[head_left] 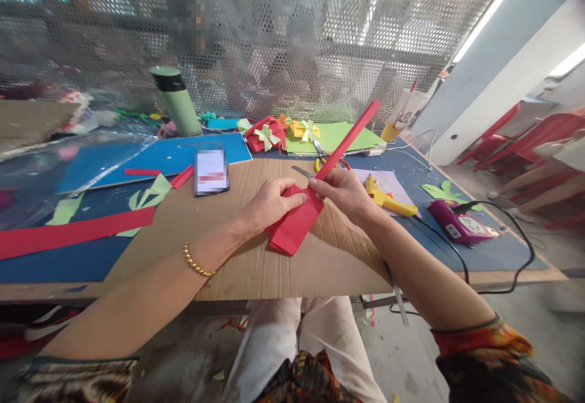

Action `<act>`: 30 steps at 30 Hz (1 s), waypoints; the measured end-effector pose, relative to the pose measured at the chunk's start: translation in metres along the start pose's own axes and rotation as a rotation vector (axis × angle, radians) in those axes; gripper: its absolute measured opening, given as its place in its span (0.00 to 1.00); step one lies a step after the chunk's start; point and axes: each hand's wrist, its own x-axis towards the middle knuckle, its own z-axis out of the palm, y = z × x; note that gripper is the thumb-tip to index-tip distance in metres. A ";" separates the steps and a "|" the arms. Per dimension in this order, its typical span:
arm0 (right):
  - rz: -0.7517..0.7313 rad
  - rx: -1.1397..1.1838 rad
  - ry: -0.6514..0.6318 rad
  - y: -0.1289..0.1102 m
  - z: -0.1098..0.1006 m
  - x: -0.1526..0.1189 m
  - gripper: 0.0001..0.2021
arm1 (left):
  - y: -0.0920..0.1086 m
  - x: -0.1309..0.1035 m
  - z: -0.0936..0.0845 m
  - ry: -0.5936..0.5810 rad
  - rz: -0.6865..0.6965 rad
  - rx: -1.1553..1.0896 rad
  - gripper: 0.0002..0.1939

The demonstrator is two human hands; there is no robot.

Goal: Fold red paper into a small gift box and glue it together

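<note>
A folded piece of red paper (298, 225) is held above the brown cardboard sheet (242, 256). My left hand (276, 200) grips its upper left side, thumb on top. My right hand (339, 191) is closed at its upper right corner, pinching a narrow red paper strip (350, 139) that slants up to the right. The strip's lower end meets the folded paper between my hands; whether the two are joined I cannot tell. Just behind my fingers lie scissors (320, 163), partly hidden by the strip and my right hand.
A yellow glue gun (388, 200) and a purple power socket (461, 222) with cables lie to the right. A phone (211, 171), a long red paper band (77, 231) and green paper cutouts (148, 199) are left. Behind stand a green tumbler (176, 101) and paper flowers (265, 135).
</note>
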 end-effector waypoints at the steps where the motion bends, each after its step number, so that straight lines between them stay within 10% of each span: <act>1: -0.017 -0.009 0.019 0.000 0.000 0.001 0.25 | 0.000 0.000 0.000 -0.004 -0.007 -0.003 0.10; 20: -0.161 -0.125 0.208 -0.009 0.006 -0.004 0.26 | 0.003 -0.002 0.004 0.013 -0.078 -0.130 0.08; 30: -0.077 -0.090 0.010 -0.005 0.001 -0.003 0.29 | 0.004 -0.003 0.005 0.006 -0.045 -0.174 0.10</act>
